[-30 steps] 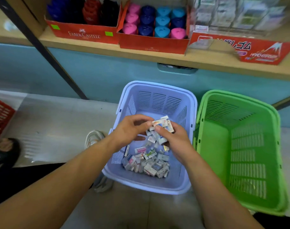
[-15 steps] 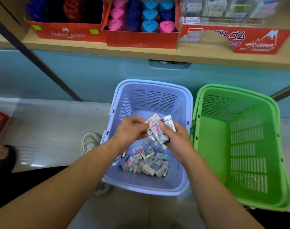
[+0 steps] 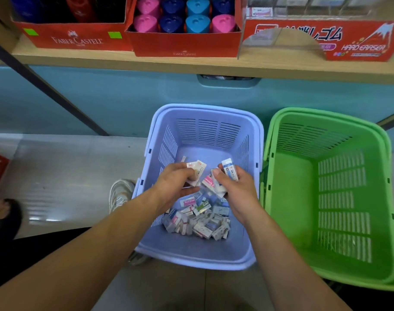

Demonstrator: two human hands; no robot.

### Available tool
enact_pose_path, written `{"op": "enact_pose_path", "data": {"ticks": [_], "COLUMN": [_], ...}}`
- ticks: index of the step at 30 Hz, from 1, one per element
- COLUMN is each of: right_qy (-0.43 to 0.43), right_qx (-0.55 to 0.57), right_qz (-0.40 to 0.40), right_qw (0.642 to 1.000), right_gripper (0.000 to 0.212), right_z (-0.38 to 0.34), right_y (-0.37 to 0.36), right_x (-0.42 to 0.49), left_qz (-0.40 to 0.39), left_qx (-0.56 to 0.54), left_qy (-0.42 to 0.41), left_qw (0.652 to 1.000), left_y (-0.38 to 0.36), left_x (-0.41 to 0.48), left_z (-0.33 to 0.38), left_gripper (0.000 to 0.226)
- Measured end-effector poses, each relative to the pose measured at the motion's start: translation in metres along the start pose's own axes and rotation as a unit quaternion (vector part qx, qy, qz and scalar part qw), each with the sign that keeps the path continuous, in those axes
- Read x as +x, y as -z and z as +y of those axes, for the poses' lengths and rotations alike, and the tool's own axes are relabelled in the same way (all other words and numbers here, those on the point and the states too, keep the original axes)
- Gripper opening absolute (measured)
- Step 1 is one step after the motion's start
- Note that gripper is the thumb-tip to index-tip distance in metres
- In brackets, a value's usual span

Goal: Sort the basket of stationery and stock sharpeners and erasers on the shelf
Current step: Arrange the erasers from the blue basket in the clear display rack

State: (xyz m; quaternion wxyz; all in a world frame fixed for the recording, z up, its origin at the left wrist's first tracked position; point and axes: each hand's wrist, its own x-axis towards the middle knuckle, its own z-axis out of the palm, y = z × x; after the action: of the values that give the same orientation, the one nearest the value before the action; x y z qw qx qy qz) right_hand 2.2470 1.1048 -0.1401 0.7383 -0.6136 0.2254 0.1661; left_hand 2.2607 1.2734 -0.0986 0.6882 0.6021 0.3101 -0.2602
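Over the lavender basket [image 3: 208, 131], the left hand [image 3: 175, 184] has its fingers curled round a few white-and-orange erasers [image 3: 197, 170], thumb pressed on top. These packets fan out past the fingertips, their long axes leaning up toward the basket's far right corner. The right hand [image 3: 237, 187] is clenched on more. A blue-and-white eraser [image 3: 229, 170] is pinched under the thumb, standing nearly upright with its top tipped toward the basket's far wall. A pink-labelled eraser [image 3: 208, 181] sticks out below it toward the left hand, its print too blurred to read. The 2 hands are close together but apart, above the middle of the basket. On the basket's floor, against the near wall, lies a loose pile of erasers [image 3: 198, 219] pointing every way; 1 pink label there reads "Hard Eraser". A green basket [image 3: 326, 131] stands just beside the lavender basket on its right, rims almost touching. Above and behind the lavender basket runs a wooden shelf [image 3: 146, 61] bearing 3 red cartons. The left carton [image 3: 77, 40] is printed "FABER-CASTELL". The middle carton [image 3: 184, 47] holds pink, navy and light-blue sharpeners [image 3: 146, 23]. The right carton [image 3: 359, 47] is marked "HARD ERASER" beside Japanese characters. A white shoe [image 3: 122, 191] shows at the lavender basket's left side.
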Motion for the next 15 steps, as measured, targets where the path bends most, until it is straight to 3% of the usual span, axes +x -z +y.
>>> {"op": "enact_pose_path", "data": {"ticks": [5,10,15], "right_qy": [0.013,0.032,0.046], "right_qx": [0.015,0.008,-0.024], "right_qz": [0.038,0.094,0.106], "right_qw": [0.999,0.995,0.993], "right_gripper": [0.012,0.017,0.021], "right_z": [0.0,-0.004,0.0], "right_y": [-0.003,-0.016,-0.021], "right_x": [0.003,0.005,0.006], "left_qz": [0.006,0.024,-0.012], "left_qx": [0.024,-0.06,-0.018], "left_qy": [0.019,0.014,-0.026], "left_qw": [1.0,0.998,0.999], "left_y": [-0.006,-0.031,-0.032], "left_x": [-0.004,-0.005,0.0], "left_z": [-0.006,-0.011,-0.022], "left_gripper": [0.015,0.003,0.026]}}
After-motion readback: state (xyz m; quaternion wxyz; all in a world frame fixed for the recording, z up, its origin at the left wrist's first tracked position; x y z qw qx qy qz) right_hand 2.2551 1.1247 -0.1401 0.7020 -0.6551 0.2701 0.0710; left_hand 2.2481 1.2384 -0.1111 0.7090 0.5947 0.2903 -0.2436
